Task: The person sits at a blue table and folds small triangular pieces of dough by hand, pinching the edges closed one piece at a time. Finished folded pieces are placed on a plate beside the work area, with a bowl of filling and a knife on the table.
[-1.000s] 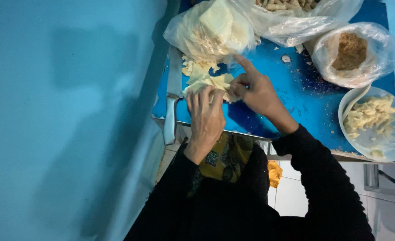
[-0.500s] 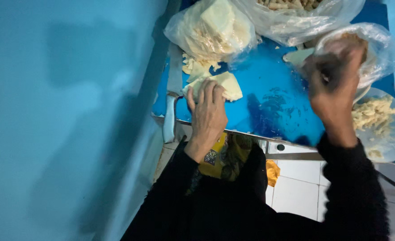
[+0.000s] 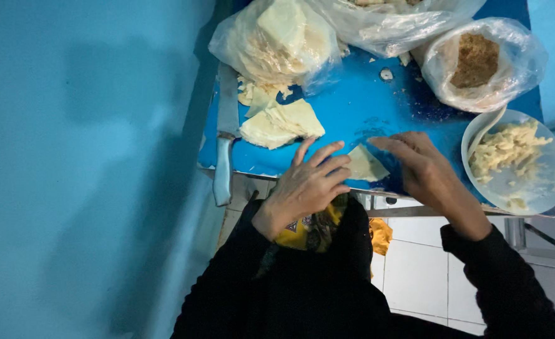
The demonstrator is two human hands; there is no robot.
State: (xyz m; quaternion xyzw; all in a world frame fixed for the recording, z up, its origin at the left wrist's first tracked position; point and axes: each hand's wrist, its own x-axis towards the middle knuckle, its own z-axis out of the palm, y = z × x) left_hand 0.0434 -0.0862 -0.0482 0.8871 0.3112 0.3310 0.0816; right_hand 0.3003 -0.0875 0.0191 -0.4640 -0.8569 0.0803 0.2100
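Right hand (image 3: 425,169) has returned from the bag of brown filling (image 3: 478,63) to the blue board (image 3: 365,110); pale dough wrapper (image 3: 366,164) lies flat between both hands, left hand (image 3: 309,185) fingers spread touching its edge, right fingers loosely extended beside it

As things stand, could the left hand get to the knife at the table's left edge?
Probably yes. The left hand rests by the small wrapper piece, and the knife lies beyond the stacked wrappers, its handle over the near edge with bare blue table between. Nothing blocks it.
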